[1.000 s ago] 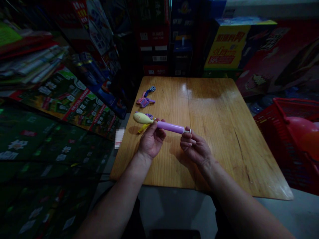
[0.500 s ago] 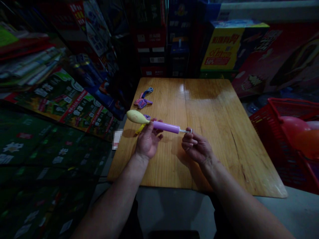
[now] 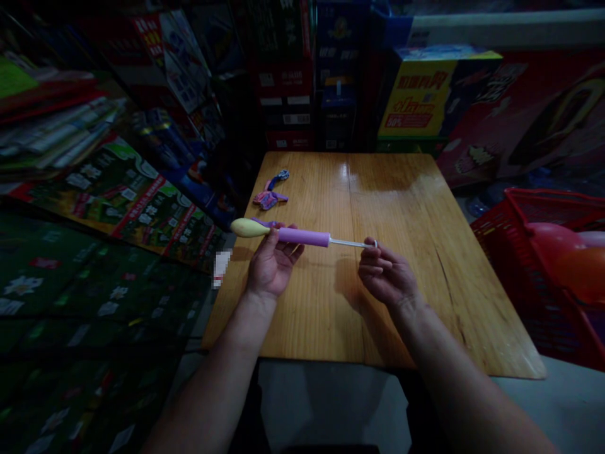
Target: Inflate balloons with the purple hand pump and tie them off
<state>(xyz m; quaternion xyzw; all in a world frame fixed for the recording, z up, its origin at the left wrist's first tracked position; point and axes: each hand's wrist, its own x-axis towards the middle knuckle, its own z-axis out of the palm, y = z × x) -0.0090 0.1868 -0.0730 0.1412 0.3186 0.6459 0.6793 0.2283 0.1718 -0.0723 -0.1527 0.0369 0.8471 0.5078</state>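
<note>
Above the wooden table, my left hand [image 3: 271, 261] is closed around the nozzle end of a purple balloon pump [image 3: 305, 236], where the neck of a small, partly filled pale yellow balloon [image 3: 248, 228] sits. My right hand [image 3: 387, 271] pinches the white end of the pump's rod, which is drawn far out of the barrel. Behind my left hand lies a purple deflated balloon [image 3: 263, 222], partly hidden. Farther back on the table, several limp balloons [image 3: 269, 199] in pink, purple and blue lie bunched together.
The wooden table [image 3: 401, 221] has its left edge near stacked green cartons [image 3: 94, 271]. At the right stands a red basket [image 3: 520, 214] holding inflated balloons [image 3: 553, 243]. A yellow and blue box [image 3: 418, 94] and other cartons stand behind the table.
My right hand has moved right, pulling the rod farther out of the pump. My left hand, with the pump and balloon, has shifted slightly left, and the balloon looks a little smaller.
</note>
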